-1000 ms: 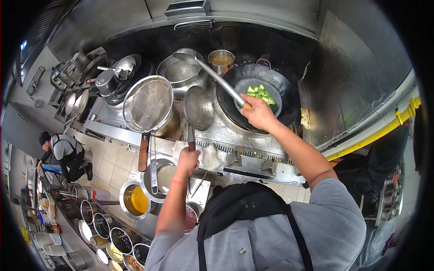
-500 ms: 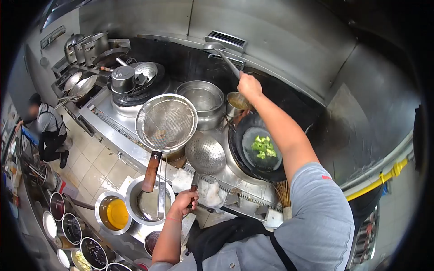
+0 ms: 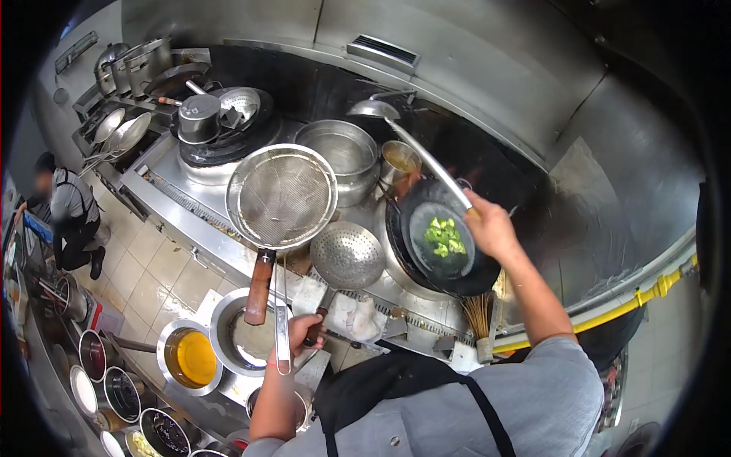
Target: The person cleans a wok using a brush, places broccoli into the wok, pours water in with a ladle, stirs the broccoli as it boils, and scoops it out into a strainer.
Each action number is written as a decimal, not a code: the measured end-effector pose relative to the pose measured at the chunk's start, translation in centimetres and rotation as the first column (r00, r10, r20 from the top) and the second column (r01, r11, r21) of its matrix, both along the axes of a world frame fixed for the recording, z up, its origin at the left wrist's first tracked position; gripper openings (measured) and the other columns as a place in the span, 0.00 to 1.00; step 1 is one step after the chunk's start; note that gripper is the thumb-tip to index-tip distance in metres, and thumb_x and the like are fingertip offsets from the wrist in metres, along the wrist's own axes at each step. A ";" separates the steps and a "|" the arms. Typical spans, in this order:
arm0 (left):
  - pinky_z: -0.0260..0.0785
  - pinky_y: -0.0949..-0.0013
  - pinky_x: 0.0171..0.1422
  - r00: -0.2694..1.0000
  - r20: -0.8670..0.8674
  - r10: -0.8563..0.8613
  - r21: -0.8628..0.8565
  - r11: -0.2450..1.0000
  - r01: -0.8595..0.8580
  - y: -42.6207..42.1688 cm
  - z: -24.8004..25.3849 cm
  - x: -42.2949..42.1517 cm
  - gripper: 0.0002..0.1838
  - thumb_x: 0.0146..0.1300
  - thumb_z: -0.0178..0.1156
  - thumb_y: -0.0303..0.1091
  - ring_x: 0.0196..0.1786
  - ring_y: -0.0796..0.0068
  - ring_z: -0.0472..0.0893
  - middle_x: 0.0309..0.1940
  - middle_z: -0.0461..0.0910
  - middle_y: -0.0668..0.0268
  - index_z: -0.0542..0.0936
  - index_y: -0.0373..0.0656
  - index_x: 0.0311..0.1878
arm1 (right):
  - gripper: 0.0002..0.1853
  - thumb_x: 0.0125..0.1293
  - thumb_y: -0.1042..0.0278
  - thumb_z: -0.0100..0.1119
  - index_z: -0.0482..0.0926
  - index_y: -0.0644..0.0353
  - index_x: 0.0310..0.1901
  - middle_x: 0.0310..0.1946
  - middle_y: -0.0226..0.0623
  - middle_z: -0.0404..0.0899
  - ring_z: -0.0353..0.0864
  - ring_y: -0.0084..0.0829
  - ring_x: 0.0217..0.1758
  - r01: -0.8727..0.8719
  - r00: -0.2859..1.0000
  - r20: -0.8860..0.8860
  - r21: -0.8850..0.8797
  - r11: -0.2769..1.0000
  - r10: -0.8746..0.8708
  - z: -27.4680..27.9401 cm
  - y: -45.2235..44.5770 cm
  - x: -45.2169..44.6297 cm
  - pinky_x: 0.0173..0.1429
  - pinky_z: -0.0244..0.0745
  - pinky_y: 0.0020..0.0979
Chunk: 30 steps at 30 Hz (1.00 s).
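Note:
My right hand [image 3: 491, 225] is wrapped round the handle of a long metal ladle [image 3: 430, 166]. Its bowl end points away toward the back wall, near a bent pipe [image 3: 394, 94]. Below the ladle, a dark wok [image 3: 417, 266] on the range holds bright green vegetable pieces [image 3: 445, 237], which look like broccoli. My left hand [image 3: 298, 337] grips the wooden handle of a perforated metal strainer [image 3: 347, 255], whose round bowl lies over the front of the range. Left of it, a large wire-mesh strainer [image 3: 282, 196] reaches toward me with its wooden handle.
A wide metal pot [image 3: 336, 156] and a small metal container [image 3: 400, 161] stand behind the strainers. At lower left are a pot of yellow liquid [image 3: 192, 358] and several ingredient containers [image 3: 122, 392]. A bamboo brush [image 3: 478, 324] stands at the front edge. Another person [image 3: 72, 213] is at far left.
My right hand has come back toward me and to the right, and the ladle has come down with it. My left hand keeps its hold on the perforated strainer.

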<state>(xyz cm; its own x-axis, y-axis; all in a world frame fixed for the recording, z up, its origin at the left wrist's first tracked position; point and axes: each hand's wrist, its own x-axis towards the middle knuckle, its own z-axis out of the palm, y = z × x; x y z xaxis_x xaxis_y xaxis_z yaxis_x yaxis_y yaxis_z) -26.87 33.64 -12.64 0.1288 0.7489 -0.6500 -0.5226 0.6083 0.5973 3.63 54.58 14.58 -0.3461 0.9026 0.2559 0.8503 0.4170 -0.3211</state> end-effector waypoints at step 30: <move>0.64 0.68 0.57 0.372 -0.737 0.564 0.441 0.819 -0.368 -7.7 -1.5 3.7 0.24 0.59 0.56 0.24 0.51 0.68 0.71 0.49 0.71 0.58 0.64 0.32 0.59 | 0.18 0.57 0.71 0.57 0.74 0.59 0.51 0.42 0.45 0.81 0.80 0.42 0.42 -0.568 0.804 -0.541 -0.575 0.589 0.248 -19.9 -16.6 0.6 0.47 0.74 0.39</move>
<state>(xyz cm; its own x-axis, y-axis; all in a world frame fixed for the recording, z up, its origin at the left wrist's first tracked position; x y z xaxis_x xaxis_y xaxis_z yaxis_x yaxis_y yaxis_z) -23.15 25.95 -14.18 -0.7814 0.6163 -0.0979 0.0905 0.2672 0.9594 4.23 37.93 -5.33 -0.7460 0.6427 -0.1744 0.3900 0.2093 -0.8967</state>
